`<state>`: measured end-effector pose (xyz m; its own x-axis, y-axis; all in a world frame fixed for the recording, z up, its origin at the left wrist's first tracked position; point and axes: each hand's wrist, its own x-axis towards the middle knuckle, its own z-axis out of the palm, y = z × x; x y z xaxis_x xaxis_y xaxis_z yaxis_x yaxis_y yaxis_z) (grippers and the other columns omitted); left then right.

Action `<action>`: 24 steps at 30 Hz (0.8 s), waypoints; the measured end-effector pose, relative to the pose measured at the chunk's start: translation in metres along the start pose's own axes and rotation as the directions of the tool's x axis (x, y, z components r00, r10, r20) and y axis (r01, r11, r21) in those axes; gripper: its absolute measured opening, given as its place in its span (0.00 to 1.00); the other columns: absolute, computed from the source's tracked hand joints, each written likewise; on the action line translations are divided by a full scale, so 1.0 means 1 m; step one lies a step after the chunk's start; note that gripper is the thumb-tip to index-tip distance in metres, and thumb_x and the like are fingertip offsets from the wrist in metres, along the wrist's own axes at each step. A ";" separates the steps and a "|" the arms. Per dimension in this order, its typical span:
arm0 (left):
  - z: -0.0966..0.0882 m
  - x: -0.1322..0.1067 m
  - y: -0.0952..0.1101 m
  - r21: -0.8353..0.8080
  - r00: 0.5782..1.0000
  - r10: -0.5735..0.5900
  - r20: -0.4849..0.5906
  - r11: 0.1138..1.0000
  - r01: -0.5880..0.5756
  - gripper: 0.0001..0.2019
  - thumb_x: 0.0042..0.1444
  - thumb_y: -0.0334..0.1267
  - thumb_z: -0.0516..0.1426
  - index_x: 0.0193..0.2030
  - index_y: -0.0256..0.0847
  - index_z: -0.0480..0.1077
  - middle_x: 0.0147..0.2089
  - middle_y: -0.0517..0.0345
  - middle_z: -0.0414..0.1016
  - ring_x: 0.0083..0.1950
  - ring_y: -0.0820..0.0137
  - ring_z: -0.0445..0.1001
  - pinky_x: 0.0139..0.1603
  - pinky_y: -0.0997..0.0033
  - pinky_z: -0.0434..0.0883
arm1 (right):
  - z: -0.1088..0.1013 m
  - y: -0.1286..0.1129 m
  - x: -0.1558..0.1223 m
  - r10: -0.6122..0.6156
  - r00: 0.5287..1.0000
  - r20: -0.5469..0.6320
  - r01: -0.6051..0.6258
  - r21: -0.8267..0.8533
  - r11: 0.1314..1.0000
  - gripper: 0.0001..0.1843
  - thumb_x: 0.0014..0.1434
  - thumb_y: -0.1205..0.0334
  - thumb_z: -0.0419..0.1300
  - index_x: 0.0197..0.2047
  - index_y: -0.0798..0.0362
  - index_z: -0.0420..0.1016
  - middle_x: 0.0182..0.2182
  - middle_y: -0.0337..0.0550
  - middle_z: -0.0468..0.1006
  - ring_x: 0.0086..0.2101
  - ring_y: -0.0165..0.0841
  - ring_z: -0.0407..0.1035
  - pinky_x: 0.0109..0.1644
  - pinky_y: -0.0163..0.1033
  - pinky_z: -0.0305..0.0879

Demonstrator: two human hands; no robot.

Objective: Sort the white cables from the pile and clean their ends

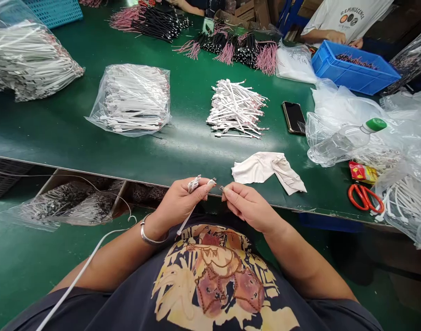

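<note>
Left hand [179, 204]: thumb and fingers pinching a white sheathed cable [186, 220] near its metal-tipped end, just over the front edge of the green laminate workbench [128, 158]. Right hand [252, 207]: fingers pressed together, pinching a small metal tip [221, 188], same edge. Loose pile of white cables [236, 109] farther back on the bench.

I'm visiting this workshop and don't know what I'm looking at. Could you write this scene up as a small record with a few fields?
Left hand: holds a white cable
Right hand: pinches a small metal piece
Left wrist: silver bangle
Nearest on the green bench: crumpled white cloth
Farther along: loose pile of white cables, bagged white cables, phone, orange scissors
Nearby: co-worker
</note>
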<state>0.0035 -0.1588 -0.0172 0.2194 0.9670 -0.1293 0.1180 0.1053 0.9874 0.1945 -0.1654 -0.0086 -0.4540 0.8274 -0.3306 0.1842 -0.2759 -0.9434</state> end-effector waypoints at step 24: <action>-0.004 0.001 -0.003 0.047 0.993 0.002 0.115 0.999 -0.007 0.11 0.58 0.43 0.55 0.34 0.39 0.75 0.24 0.63 0.62 0.27 0.77 0.58 0.29 0.75 0.57 | 0.001 -0.001 0.007 -0.029 0.999 -0.030 0.025 -0.132 0.991 0.16 0.64 0.49 0.46 0.32 0.51 0.63 0.17 0.31 0.59 0.18 0.25 0.51 0.22 0.31 0.48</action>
<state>-0.0006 -0.1577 -0.0197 0.3296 0.9341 -0.1374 0.1620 0.0874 0.9829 0.1908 -0.1598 -0.0099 -0.4332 0.8492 -0.3020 0.2859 -0.1883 -0.9396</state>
